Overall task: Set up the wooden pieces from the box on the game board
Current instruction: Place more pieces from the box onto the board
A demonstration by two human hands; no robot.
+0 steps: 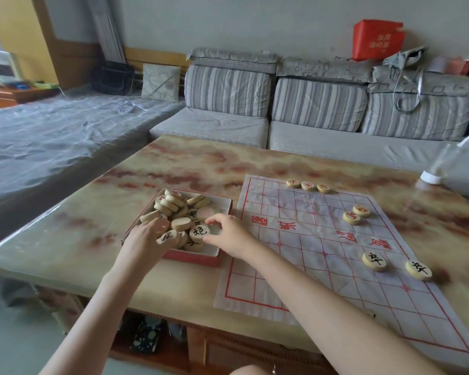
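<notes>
A shallow red-sided box (222, 204) on the marble-patterned table holds several round wooden pieces (173, 204) with red or black characters. My left hand (146, 236) rests in the box's near left part, fingers on a black-marked piece (167, 236). My right hand (228, 234) reaches in from the right, thumb and fingers around a black-marked piece (200, 231). The paper game board (309, 255) with its red grid lies right of the box. On it sit three red pieces (307, 185) at the far edge, two red pieces (356, 214) mid-right, and two black pieces (395, 265) nearer me.
A clear plastic bottle with a white cap (439, 166) lies at the table's far right. A grey striped sofa (309, 109) runs behind the table, with a red bag (377, 39) and other bags on its back. A covered bed (52, 139) stands to the left.
</notes>
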